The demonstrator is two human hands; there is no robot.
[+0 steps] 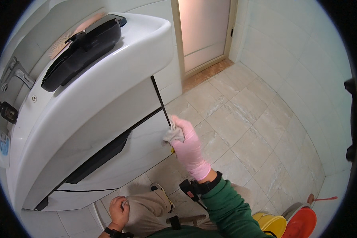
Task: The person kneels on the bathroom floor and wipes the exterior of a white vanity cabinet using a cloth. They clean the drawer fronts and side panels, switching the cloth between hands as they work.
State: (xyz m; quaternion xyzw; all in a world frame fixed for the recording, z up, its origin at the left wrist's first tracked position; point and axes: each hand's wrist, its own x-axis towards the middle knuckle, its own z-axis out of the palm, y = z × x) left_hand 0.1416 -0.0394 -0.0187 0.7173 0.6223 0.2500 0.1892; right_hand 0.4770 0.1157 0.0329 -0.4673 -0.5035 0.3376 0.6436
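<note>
My right hand (186,147), in a pink glove, is closed round a crumpled grey cloth (173,135). It presses the cloth to the front right edge of the white marbled vanity cabinet (146,137), below the dark trim line. A small yellow bit shows under the cloth. Down at the lower left my bare left hand (119,212) rests by my knee, with its fingers curled and nothing seen in them. The long black drawer handle (101,156) lies between my two hands.
On the white basin (146,35) lie a black case (85,53), a hairbrush (61,44) and a dark flat device (121,19). A tap (23,77) and black bottle (8,112) stand left. A yellow bucket (273,225) and red basin (301,224) sit lower right. A frosted door (204,31) is ahead.
</note>
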